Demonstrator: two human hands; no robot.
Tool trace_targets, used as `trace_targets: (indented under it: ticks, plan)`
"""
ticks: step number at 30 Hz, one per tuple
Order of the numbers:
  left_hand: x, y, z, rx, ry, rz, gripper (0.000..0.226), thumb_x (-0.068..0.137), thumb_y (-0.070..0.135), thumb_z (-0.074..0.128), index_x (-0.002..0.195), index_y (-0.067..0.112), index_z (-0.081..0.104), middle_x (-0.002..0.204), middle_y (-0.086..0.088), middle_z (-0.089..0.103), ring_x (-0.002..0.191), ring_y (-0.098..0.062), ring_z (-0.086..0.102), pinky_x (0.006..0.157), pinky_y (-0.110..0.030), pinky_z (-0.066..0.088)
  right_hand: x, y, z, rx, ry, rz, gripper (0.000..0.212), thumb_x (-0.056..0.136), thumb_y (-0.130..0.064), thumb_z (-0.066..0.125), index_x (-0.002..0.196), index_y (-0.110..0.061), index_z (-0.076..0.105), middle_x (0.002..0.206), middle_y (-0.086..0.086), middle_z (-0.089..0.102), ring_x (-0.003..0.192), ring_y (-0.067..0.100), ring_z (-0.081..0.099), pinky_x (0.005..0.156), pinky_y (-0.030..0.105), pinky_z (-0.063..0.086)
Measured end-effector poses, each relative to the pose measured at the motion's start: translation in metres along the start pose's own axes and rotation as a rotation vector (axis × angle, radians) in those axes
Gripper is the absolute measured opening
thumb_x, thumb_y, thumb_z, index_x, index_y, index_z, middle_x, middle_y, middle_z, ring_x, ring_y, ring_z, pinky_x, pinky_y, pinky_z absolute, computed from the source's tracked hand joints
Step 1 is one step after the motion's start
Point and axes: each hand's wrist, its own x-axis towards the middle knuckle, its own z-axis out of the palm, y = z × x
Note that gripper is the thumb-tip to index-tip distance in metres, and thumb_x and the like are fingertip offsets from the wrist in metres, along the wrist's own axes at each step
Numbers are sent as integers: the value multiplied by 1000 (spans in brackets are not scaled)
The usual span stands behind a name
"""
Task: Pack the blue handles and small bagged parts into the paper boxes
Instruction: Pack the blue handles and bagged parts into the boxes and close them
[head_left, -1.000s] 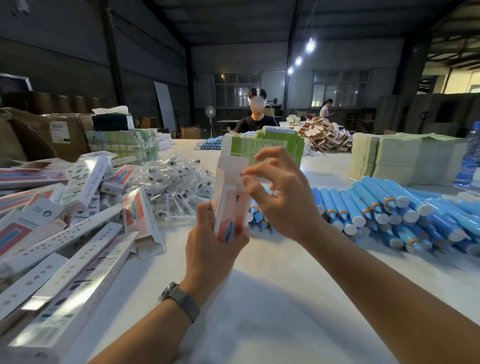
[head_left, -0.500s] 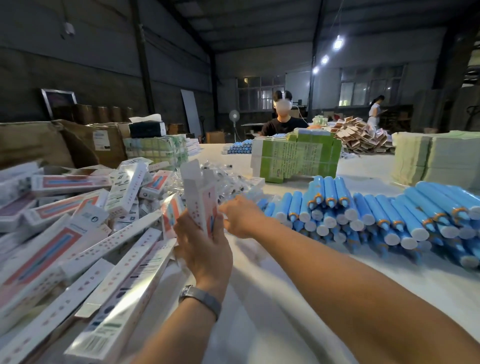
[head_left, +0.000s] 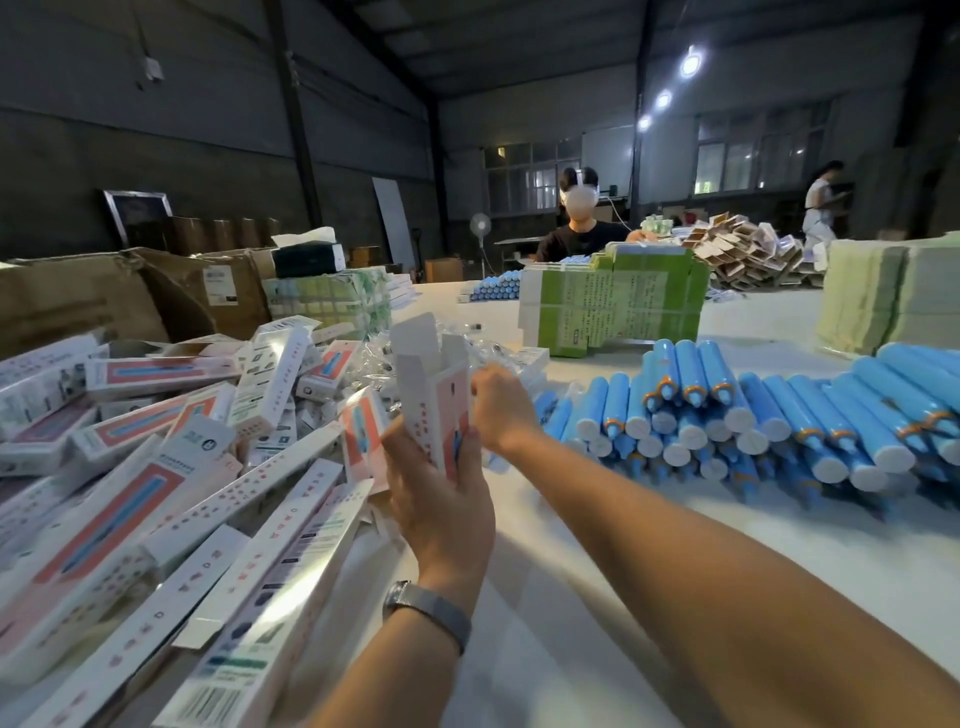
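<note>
Now left hand (head_left: 441, 499) still grips the open box (head_left: 434, 400) upright; right hand (head_left: 496, 410) has reached farther to the bagged parts (head_left: 395, 358), fingers hidden, grip unclear.

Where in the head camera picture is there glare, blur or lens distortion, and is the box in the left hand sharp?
Head view: ceiling lamps flare white; glare streaks the glossy packed boxes at lower left, which also smear toward the edge; roof beams and table bow from the wide lens; the open paper box in the left hand is slightly soft, its print unreadable.
</note>
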Motion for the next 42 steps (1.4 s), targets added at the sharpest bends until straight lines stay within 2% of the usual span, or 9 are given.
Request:
trace_targets:
  ticks: [3,6,9,14,17,21,23,34,42]
  plan:
    - [-7,9,4,-118,-78,4,51,90,24,70,100,45,24,105,11,50,91,-12,56,64,-8,45,-18,-3,-51,357,152,24,19,89,-11,64,108,-9,68,75,1,59,67,15,54,65,34,48]
    - [-23,22,9,-224,-232,8,49,89,23,71,100,42,27,104,23,55,95,-4,60,70,-20,52,-53,-5,-118,737,212,-46,65,88,-6,68,143,-21,39,90,4,61,69,9,65,62,24,55]
    - [-44,38,14,-302,-369,-8,47,86,26,73,96,52,35,96,26,64,81,-4,66,68,-27,55,-89,-10,-168,838,333,-140,62,82,-3,73,133,-24,45,90,-4,67,77,4,70,63,26,58]
    - [-66,54,23,-475,-493,-108,43,72,27,77,87,48,43,92,20,67,75,-4,69,60,-24,57,-127,-14,-202,745,440,-295,44,80,-1,74,119,-14,56,101,13,61,74,6,69,60,22,57]
    - [-69,55,24,-459,-511,-107,44,67,30,79,87,48,44,91,20,66,75,-5,68,58,-24,57,-133,-13,-206,665,439,-395,39,79,-1,75,112,-16,59,96,-3,62,74,4,68,64,20,57]
    - [-68,56,21,-411,-477,-63,46,68,35,79,92,53,44,91,26,63,77,-4,67,59,-25,58,-132,-6,-193,42,402,-551,34,78,-10,78,111,-7,68,91,-1,60,75,9,55,70,15,46]
    - [-67,57,20,-396,-465,-36,47,68,36,78,93,56,43,91,28,63,78,-4,66,61,-26,58,-131,0,-191,-119,375,-572,34,83,-20,77,113,-6,70,93,4,61,83,15,56,73,28,49]
    - [-64,54,16,-412,-541,-63,48,61,55,74,97,56,42,93,17,65,83,-13,69,73,-49,60,-131,17,-189,-166,154,-508,27,92,-33,56,93,-12,74,110,2,54,90,17,54,72,34,46]
    - [-59,55,13,-457,-618,13,91,67,44,76,138,55,20,114,14,66,94,-20,72,82,-53,58,-133,14,-188,-181,167,-543,18,90,-26,65,104,-16,69,114,-2,50,90,13,56,66,26,48]
